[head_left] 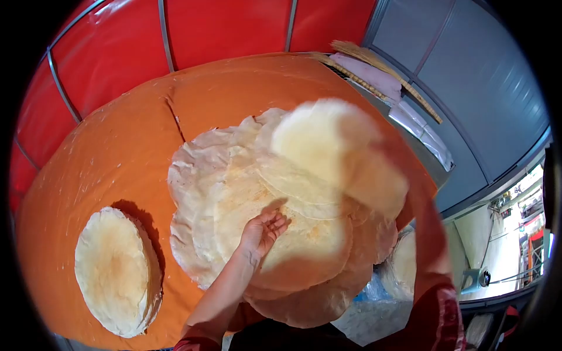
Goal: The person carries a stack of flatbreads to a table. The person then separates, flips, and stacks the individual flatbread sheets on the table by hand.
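Note:
A wide, overlapping spread of thin round flatbreads lies on an orange cloth. Over the middle of it is my left hand, palm turned up and fingers loosely curled, with nothing visible in it. My right hand, smeared by motion, is at the right edge of a pale flatbread. That bread is lifted and blurred above the far right part of the spread. The right fingers cannot be made out clearly, but the bread moves with the hand. A neat stack of flatbreads stands apart at the left.
The orange cloth covers a broad, padded-looking surface before a red wall. Straw brushes and folded plastic lie on a ledge at the far right. Bagged flatbreads sit low beside my right arm.

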{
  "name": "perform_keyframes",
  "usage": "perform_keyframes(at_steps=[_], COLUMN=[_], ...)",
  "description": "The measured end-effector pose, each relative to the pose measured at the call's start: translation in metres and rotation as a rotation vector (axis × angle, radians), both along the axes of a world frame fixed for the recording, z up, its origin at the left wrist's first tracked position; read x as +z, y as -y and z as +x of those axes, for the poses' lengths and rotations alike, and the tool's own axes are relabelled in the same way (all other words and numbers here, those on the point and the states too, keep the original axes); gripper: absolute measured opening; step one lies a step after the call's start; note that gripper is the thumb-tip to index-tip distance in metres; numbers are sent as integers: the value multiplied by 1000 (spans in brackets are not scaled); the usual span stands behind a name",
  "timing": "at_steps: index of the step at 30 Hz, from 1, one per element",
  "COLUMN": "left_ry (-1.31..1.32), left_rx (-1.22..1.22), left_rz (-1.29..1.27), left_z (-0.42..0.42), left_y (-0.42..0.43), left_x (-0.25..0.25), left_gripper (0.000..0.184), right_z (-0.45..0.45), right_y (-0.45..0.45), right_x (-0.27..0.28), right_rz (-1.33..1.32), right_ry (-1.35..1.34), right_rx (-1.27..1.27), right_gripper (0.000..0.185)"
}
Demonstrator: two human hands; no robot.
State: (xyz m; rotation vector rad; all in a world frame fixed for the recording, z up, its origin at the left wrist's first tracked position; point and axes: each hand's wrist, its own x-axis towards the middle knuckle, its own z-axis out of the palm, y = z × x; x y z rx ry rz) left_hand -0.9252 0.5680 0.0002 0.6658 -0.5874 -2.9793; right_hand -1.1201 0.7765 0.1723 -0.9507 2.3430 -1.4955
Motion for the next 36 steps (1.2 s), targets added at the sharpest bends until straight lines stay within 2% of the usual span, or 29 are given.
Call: perform_keyframes(at_steps=[2,3,4,5,8,9,10,11,13,14,15,17,20,22,24,26,30,32,33,35,36], left_ry=[1,-19,-38,-37,47,62,77,75,119,108,107,70,69,16,-26,231,197,250,255,83,85], left_rx=[-7,-19,-33,-41,-12,-15,-14,-11,22,32,34,50,50,24,-1,227,131,96,95,95,93], left_rz=[-14,6,26,26,-39,-47,-57,-66,-82,-60,-68,-38,-89,-137,-182,-533,-437,-330,-329,-177,-176], left_z=[-20,-30,-38,-45,-59,-62,-63,-64,-64,-66,-67,-69,-74,-80,-80,-79,-89,-92,-93,-94,-96], left_y=[4,8,10,10,10,12,13,12,7,8,9,7,3,15,19,23,41,51,53,55,55], left_x=[-11,-17,-19,-18,-15,-16,-16,-15,-12,-17,-16,-14,-5,-25,-17,-7,-10,-8,-10,-13,-13], left_gripper=[12,18,24,24,24,24,24,24,25,25,25,19,14,11,9,10,9,15,15,18,18], right_z=[-22,4,-3,-15,-29,-26,-44,-26,-19,-8,-3,4,10,7,7,9,1,-7,-7,-4,1], right_y=[8,24,26,27,54,64,73,75,84,80,81,83,93,100,103,100,94,92,92,95,97], right_x=[61,96,89,77,19,-14,-73,-89,-156,-169,-172,-169,-155,-157,-154,-151,-159,-151,-147,-143,-147], right_rz=[143,344,345,107,448,306,-184,27,583,511,502,490,585,597,613,457,474,305,307,356,356], right_ry=[-188,-476,-473,-406,-1050,-960,-940,-518,-1036,-993,-994,-767,-760,-770,-773,-628,-595,-579,-574,-573,-570], right_rx=[-82,-218,-226,-53,-122,-144,-54,-4,-26,37,35,-2,-18,-14,-5,-113,-50,-82,-81,-106,-106], right_gripper=[21,13,13,14,25,24,18,14,12,12,12,15,18,19,19,20,21,19,19,18,18])
